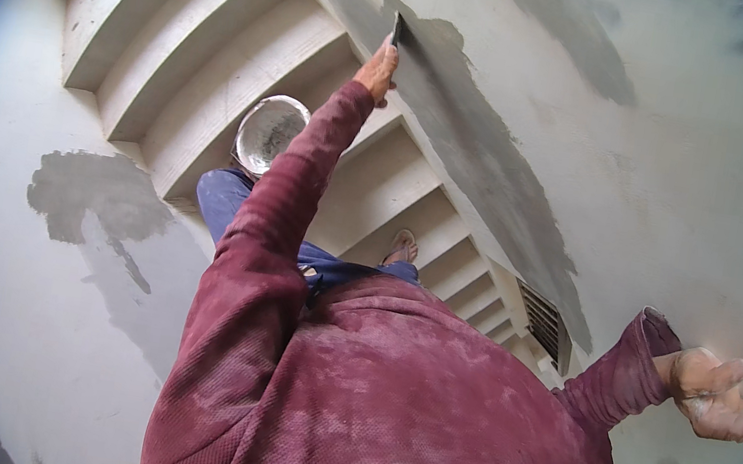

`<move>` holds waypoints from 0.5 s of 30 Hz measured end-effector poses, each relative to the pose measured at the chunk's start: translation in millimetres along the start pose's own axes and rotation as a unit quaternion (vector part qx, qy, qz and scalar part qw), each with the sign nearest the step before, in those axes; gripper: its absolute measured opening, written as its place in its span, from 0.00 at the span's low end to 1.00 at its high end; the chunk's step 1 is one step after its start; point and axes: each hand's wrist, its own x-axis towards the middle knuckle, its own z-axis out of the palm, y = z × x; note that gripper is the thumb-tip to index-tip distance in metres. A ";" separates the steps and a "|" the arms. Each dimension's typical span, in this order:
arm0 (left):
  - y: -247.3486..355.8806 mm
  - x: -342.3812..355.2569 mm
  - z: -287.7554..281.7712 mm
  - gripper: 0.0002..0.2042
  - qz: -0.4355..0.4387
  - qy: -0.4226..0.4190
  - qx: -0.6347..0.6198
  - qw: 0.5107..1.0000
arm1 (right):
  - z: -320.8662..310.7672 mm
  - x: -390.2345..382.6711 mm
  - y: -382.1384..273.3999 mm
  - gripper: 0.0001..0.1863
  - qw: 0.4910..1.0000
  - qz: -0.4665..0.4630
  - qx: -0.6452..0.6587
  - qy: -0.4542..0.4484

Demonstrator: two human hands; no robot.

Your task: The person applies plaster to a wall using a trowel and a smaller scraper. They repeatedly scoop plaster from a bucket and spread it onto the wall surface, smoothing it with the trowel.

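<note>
My left hand [379,74] reaches far out, its fingers closed on a plastering trowel. The trowel [398,30] shows only as a thin dark edge, and its handle is hidden in my hand. Its blade is at the wall, beside a long band of wet grey plaster [491,154]; whether it touches cannot be told. Off to the right, my right hand [720,394] is open and holds nothing, with white dust on its outstretched fingers. A bucket [258,107] with a pale, smeared inside stands by my left knee, partly behind my left sleeve.
Pale curved stairs [217,42] rise at the upper left, and more steps [455,255] run down toward the right. My sandalled foot [403,245] is on one of them. A dark grille [542,322] sits low at the wall. Another grey patch [95,198] marks the left wall.
</note>
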 end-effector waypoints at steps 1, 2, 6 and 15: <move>-6.7 -10.1 11.9 0.34 -0.001 -0.032 -0.007 0.999 | -0.7 0.2 1.6 0.30 1.000 0.002 -0.001 0.006; -23.5 -12.4 22.4 0.34 0.056 -0.037 -0.022 0.998 | -0.3 0.4 2.1 0.30 1.000 0.007 0.000 0.015; -6.4 -80.8 82.2 0.35 0.018 -0.124 -0.034 0.992 | -4.9 -6.8 7.4 0.30 0.999 0.022 0.006 0.049; -17.8 -179.1 162.3 0.30 0.023 -0.351 -0.027 0.936 | 0.0 -6.3 13.7 0.29 0.997 -0.001 0.038 0.073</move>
